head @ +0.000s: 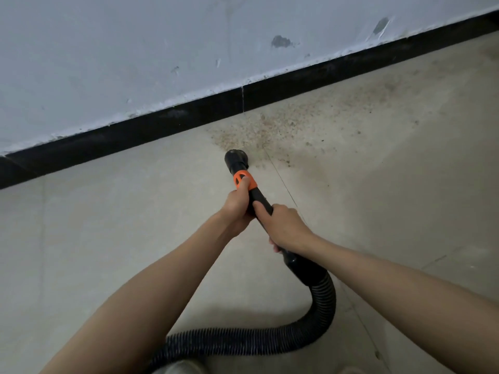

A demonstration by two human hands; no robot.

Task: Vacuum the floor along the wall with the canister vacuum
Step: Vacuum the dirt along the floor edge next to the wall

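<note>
Gripping black plastic vacuum wand (260, 205) w/ both hands (237, 205) (286, 228); nozzle (235, 157) may scatter gritty debris patch (270, 130) at 1 o'clock.

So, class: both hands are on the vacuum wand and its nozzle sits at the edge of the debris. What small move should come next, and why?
Probably push the nozzle forward and right into the debris patch, toward the black baseboard. The left hand and right hand already grip the wand, and the grit lies just beyond the nozzle, spreading right along the wall.

Two hands (237, 203), one hose (318, 314)
</note>
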